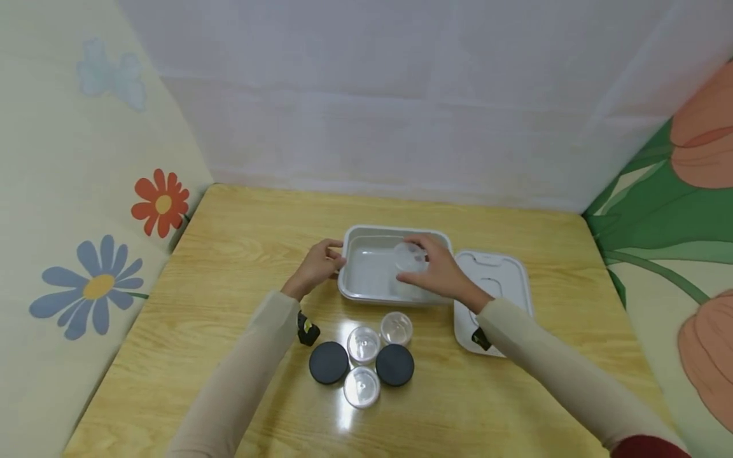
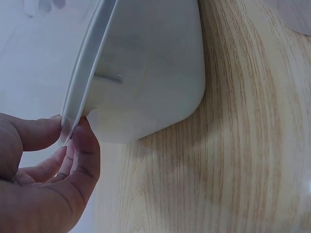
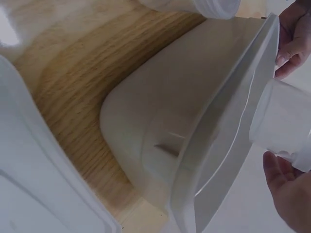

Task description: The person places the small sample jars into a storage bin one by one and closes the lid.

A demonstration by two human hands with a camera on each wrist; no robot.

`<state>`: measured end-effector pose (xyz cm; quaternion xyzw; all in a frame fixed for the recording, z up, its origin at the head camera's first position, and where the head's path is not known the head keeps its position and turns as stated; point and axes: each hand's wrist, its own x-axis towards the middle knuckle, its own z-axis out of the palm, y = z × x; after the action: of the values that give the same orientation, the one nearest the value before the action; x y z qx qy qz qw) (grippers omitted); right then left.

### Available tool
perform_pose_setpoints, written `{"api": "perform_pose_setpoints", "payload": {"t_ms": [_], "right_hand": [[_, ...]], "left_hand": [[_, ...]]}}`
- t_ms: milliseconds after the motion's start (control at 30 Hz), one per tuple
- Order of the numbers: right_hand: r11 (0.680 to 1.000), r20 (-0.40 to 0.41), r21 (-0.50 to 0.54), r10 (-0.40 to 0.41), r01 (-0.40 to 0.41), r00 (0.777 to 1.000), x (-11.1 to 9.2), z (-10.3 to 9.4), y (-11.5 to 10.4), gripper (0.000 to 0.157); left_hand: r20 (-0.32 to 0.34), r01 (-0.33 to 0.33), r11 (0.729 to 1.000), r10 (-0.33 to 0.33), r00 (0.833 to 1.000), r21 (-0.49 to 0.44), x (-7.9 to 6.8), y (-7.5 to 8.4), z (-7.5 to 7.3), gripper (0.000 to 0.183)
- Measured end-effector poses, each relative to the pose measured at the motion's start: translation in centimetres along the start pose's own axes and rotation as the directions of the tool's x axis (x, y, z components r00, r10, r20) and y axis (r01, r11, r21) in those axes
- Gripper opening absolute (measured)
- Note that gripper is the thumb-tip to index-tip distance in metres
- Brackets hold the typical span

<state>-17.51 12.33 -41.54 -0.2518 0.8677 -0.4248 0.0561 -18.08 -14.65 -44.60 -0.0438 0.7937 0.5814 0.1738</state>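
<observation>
A white rectangular tub [image 1: 366, 270] stands on the wooden table. My left hand [image 1: 315, 268] pinches its left rim between thumb and fingers, as the left wrist view shows. My right hand [image 1: 438, 270] holds a clear plastic jar [image 3: 282, 116] over the tub's right part, thumb and fingers around its side. In the right wrist view the jar is tilted; whether anything is in it I cannot tell. The tub's inside shows nothing else in the head view.
Clear round jars [image 1: 362, 387] and black round lids [image 1: 329, 362] are grouped in front of the tub. A white rectangular lid [image 1: 494, 296] lies to its right, partly under my right sleeve. Cloth walls border the wooden table [image 1: 240, 254].
</observation>
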Motion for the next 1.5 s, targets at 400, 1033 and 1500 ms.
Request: {"api": "perform_pose_setpoints", "payload": {"t_ms": [400, 1033, 1500], "right_hand": [[0.996, -0.001, -0.075, 0.039, -0.039, 0.999, 4.1, 2.9, 0.6, 0.067], [0.987, 0.063, -0.152, 0.061, -0.051, 0.996, 7.3, 6.7, 1.3, 0.074], [0.986, 0.03, -0.165, 0.021, -0.016, 0.999, 7.7, 8.3, 1.9, 0.073]], "left_hand": [[0.001, -0.003, 1.0, 0.003, 1.0, -0.027, 0.0, 0.0, 0.2, 0.044], [0.004, 0.002, 1.0, -0.002, 1.0, -0.022, 0.0, -0.1, 0.1, 0.043], [-0.006, -0.004, 1.0, 0.004, 1.0, -0.017, -0.2, 0.1, 0.1, 0.043]]}}
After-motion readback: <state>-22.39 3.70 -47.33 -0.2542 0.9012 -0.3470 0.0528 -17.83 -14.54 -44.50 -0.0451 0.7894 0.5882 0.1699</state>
